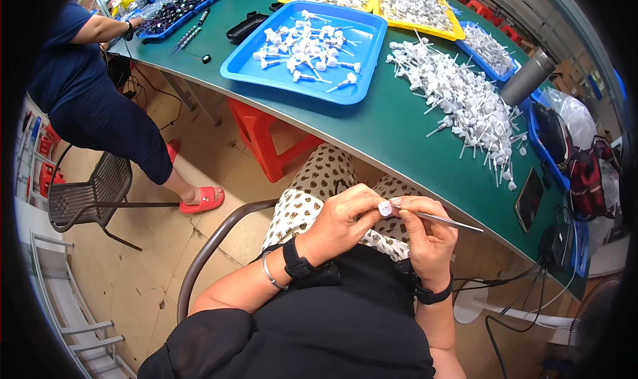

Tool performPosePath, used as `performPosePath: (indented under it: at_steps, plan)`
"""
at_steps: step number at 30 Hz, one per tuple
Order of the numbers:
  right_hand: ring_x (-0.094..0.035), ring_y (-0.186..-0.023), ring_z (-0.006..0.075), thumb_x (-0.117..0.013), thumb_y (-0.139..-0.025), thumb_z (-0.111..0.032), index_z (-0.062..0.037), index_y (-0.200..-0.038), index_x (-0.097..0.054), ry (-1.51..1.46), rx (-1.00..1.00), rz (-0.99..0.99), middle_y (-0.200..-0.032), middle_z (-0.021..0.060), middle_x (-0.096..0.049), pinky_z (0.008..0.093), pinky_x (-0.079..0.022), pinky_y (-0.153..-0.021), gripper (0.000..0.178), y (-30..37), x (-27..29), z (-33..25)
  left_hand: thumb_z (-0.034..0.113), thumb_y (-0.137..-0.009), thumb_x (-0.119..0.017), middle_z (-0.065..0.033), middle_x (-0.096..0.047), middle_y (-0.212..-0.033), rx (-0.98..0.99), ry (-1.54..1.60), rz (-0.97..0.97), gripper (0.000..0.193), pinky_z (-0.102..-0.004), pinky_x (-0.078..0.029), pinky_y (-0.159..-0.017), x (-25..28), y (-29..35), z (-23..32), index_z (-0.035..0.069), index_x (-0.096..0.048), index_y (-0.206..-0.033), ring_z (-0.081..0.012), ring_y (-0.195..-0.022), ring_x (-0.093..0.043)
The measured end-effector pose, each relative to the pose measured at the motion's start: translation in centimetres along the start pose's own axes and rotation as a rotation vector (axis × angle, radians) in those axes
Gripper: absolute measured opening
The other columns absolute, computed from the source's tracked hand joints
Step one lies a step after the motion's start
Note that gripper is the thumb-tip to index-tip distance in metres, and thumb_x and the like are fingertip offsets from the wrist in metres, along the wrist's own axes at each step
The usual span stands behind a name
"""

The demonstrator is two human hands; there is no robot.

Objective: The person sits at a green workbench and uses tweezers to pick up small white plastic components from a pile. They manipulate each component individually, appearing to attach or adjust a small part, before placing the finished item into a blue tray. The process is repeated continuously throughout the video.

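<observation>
Left hand [340, 221] pinches white part [385, 209] over lap, just off green table's [399, 129] near edge; right hand [428, 241] grips metal tool [458, 224]. Tabletop strip separates edge from loose pile [458, 90]. Far blue tray [369, 33]: white pieces.

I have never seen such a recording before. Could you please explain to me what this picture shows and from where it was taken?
There is no machine here, only someone's own bare hands. The picture comes from a wide fisheye camera worn on the head, looking down, so straight edges bend near the rim. The left hand pinches a small white piece; the right hand holds a slim metal tool close to it. In front is a green table with a blue tray of white pieces, a loose white pile, yellow trays with more white items, and a dark phone. A co-worker is at the upper left.
</observation>
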State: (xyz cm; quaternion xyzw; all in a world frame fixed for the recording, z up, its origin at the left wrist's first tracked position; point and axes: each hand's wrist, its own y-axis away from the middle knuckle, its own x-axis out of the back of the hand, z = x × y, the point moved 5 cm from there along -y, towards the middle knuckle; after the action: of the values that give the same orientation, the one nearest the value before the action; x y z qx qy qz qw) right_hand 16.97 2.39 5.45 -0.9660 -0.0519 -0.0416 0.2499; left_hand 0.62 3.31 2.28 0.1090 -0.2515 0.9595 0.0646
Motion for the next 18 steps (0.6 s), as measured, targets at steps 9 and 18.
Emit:
performPosePath:
  at_steps: [9,18]
  plan:
    - [-0.071,-0.082,0.0219,-0.071,-0.092,0.002,0.0015,-0.100,-0.070,0.260,0.079,-0.044,-0.095,0.0132,-0.073,0.0312,-0.057,-0.071,0.008,-0.4,-0.2,-1.2,0.000,-0.089,-0.075,-0.0103,-0.071,-0.094,-0.014,-0.010,0.004,0.016,-0.0317,-0.054,-0.069,-0.3,0.1,-0.1,0.001,-0.074,-0.105,-0.0215,-0.082,-0.068]
    - [-0.069,-0.076,0.0162,-0.072,-0.093,0.000,0.0012,-0.100,-0.071,0.330,-0.120,-0.139,-0.094,0.0101,-0.074,0.0286,-0.055,-0.069,0.007,-0.7,0.6,-1.6,-0.002,-0.089,-0.075,-0.0102,-0.071,-0.095,-0.036,-0.002,-0.057,0.017,-0.0313,-0.054,-0.070,-0.8,0.1,-0.6,0.001,-0.075,-0.106,-0.0213,-0.083,-0.068]
